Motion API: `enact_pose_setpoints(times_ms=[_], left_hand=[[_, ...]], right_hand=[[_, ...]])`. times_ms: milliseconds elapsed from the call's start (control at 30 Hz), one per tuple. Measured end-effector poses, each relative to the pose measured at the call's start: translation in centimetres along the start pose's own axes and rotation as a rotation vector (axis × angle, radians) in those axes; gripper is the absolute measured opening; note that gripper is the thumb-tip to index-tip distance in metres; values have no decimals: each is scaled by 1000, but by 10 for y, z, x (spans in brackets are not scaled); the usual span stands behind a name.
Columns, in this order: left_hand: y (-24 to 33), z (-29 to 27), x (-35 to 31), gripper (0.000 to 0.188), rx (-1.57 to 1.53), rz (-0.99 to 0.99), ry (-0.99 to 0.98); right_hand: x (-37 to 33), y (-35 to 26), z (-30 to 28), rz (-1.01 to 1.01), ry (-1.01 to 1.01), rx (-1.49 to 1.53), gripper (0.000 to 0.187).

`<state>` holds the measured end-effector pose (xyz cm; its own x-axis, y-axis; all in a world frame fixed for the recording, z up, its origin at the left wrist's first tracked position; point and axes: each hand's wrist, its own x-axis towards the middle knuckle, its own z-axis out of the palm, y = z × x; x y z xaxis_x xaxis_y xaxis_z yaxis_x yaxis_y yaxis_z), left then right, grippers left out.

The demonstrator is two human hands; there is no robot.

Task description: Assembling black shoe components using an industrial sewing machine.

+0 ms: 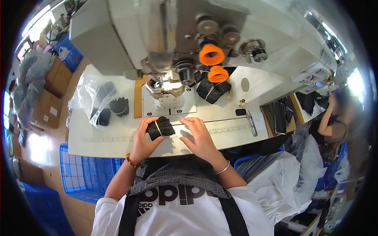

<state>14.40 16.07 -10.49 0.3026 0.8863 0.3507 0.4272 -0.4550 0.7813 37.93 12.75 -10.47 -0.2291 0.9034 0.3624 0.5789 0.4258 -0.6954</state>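
My left hand [142,142] is closed around a small bundle of black fabric pieces [161,128], tied with a pale band, at the front of the sewing machine table [106,146]. The thumb presses the bundle's near side and the fingers lie behind it. Just right of the bundle, my right hand [199,137] is held above the table with its fingers apart and nothing between them. Beyond both hands is the sewing machine's needle area [167,88] with its metal plate [185,103].
Loose black pieces [119,106] and a clear plastic bag [84,92] lie left. Another tied black bundle [213,91] sits behind the machine head. Metal tweezers [251,123] lie right. A blue crate [84,173] stands below the table's left; a co-worker [334,126] is far right.
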Motion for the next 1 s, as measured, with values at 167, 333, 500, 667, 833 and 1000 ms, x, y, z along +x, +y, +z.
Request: enact_pose_setpoints(times_ms=[167, 333, 500, 667, 833, 1000], left_hand=[[-10, 15, -5, 58, -47, -65, -65], [-16, 24, -14, 39, -626, -481, 14], [-20, 22, -13, 22, -979, -485, 90], [-24, 22, -18, 26, -718, -376, 180], [-31, 16, -16, 37, -241, -161, 151], [-33, 16, -13, 51, 142, 88, 9]], right_hand=[[3, -4, 13, 50, 71, 236, 30], [8, -15, 42, -111, 269, 65, 28], [15, -16, 53, -248, 390, -17, 32], [10, -18, 65, -359, 497, -66, 28], [6, -6, 69, -216, 350, -85, 20], [4, 1, 51, -118, 295, -142, 20]])
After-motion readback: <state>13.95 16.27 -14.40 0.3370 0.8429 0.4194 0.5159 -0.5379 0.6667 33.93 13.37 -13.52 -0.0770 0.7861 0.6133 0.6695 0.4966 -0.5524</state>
